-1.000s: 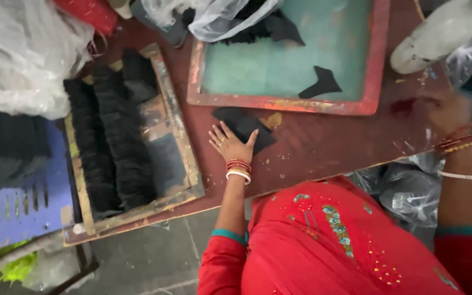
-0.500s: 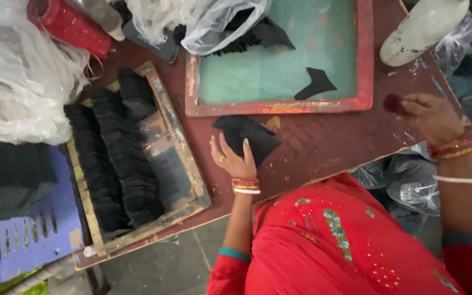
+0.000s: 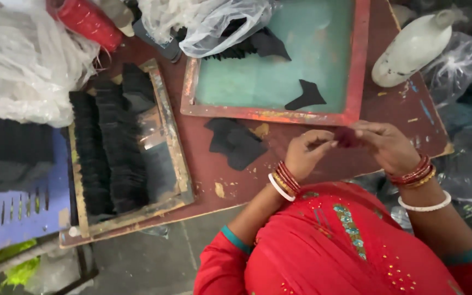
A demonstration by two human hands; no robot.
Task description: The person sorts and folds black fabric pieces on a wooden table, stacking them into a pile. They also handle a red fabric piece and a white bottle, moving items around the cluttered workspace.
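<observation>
Over the dark red bench, the left hand and right hand pinch a small dark red piece between them, near a black cut piece.

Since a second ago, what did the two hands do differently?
The left hand lifted off the black piece on the table and moved right to meet the right hand. Both now pinch a small dark red thing between them, which only the right hand was touching before. The black piece, the red-framed tray and the white bottle stayed put.
</observation>
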